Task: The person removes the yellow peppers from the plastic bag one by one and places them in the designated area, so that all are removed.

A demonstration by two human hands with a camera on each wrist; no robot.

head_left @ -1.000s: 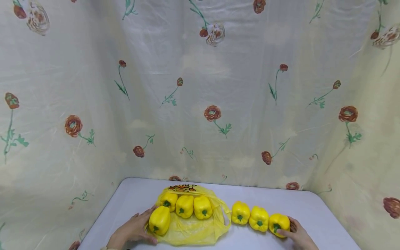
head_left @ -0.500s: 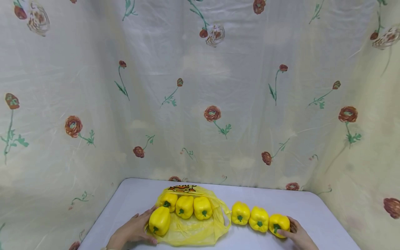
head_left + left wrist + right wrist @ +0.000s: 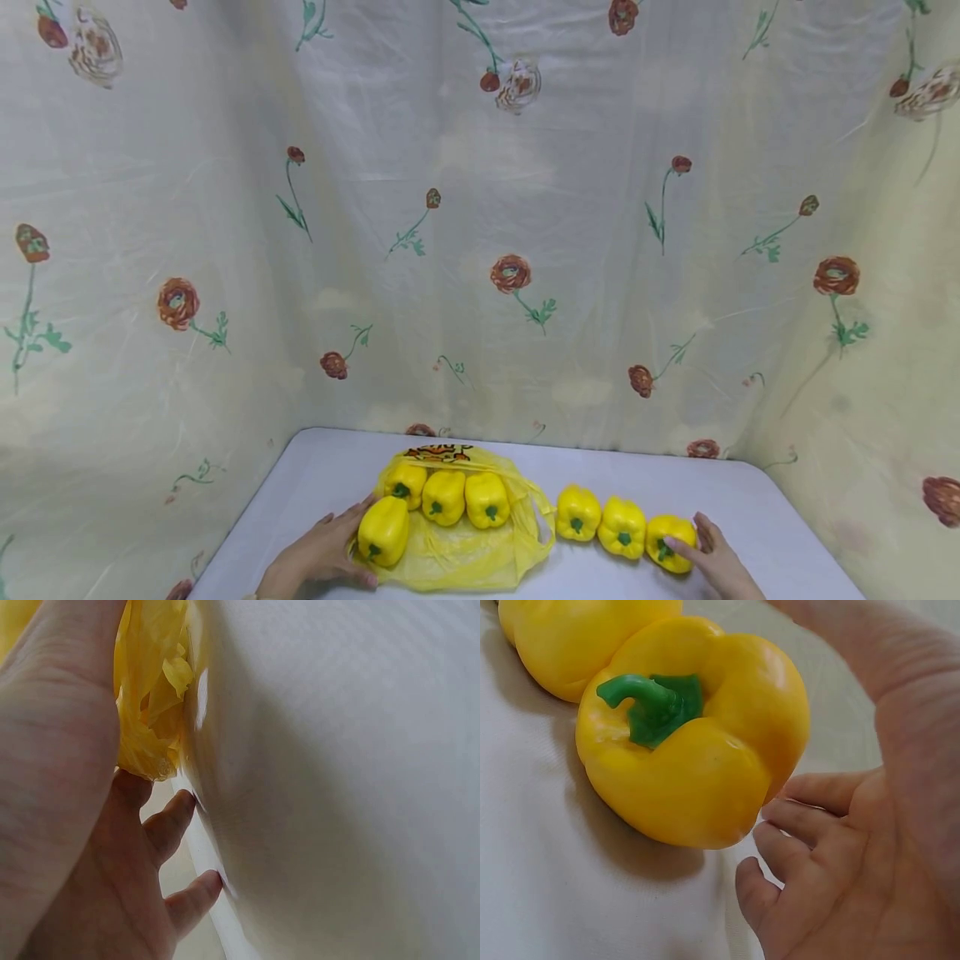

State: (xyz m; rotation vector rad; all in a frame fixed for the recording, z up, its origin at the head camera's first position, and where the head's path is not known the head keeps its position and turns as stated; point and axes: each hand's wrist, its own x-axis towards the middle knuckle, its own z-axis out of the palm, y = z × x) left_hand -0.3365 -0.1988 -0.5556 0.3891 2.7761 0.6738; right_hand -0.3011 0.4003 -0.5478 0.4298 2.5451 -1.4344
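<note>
A yellow plastic bag [image 3: 461, 557] lies on the white table with its mouth toward me. Three yellow bell peppers [image 3: 442, 500] sit in a row at its inside back, and another bell pepper [image 3: 384, 533] lies at its left. My left hand [image 3: 324, 546] rests at the bag's left side, fingers spread; fingertips [image 3: 208, 881] meet the table in the left wrist view. To the right, three more bell peppers stand in a slanting row. Round the rightmost bell pepper [image 3: 705, 776], my right hand [image 3: 840, 877] is spread, thumb near its stem side, fingers loosely bent at its right.
The white table [image 3: 337, 450] has rounded back corners. Flower-printed curtains [image 3: 570, 333] enclose it at the back and both sides. The middle bell pepper [image 3: 622, 525] sits right against its neighbours in the right row. A bag handle loop [image 3: 543, 533] lies near that row.
The fingers of my right hand have lifted and spread from the rightmost bell pepper, which stays in place. My left hand and the bag have not moved.
</note>
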